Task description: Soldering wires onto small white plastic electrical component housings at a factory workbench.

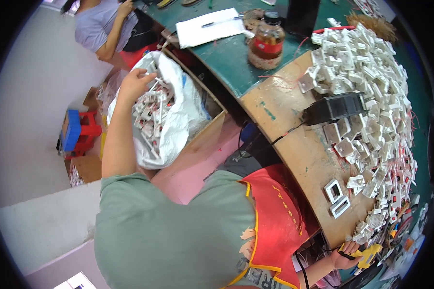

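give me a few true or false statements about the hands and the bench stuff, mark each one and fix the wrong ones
1. The left hand is at the open white sack. True.
2. The right hand is empty. False: it holds a yellow tool.
3. A pen lies on the white paper. True.
4. The label on the jar is green. False: it is red.
5. White parts are heaped along the right of the picture. True.
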### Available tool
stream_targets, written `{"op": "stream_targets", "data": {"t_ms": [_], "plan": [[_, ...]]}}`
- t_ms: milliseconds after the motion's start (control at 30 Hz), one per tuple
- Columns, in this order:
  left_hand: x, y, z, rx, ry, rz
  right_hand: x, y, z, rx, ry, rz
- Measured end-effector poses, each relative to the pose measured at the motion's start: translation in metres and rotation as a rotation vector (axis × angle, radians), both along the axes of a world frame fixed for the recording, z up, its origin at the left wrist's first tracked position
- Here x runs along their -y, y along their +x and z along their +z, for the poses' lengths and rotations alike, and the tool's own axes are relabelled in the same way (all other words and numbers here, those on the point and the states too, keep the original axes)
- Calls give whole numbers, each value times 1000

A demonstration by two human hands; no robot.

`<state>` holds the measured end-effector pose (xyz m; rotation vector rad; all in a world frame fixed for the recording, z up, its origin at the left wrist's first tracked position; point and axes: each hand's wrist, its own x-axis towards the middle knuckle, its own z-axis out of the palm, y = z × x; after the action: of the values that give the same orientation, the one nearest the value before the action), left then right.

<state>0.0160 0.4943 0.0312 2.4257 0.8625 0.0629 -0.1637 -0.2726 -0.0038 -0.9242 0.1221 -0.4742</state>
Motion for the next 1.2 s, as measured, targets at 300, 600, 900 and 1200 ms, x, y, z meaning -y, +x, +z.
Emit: {"op": "stream_targets", "data": {"t_ms": [300,600,900,1200], "plan": [[34,66,82,350,101,-242,-2,-1,-13,-39,181,-159],[337,50,122,482,-103,-1421,-1,-1,-14,125,261,-79],[546,44,25,662,-28,-1746,8,3,-14,146,337,-30],[599,58,15,667,507,-2051,0,-3,-10,206,331,-32]]}}
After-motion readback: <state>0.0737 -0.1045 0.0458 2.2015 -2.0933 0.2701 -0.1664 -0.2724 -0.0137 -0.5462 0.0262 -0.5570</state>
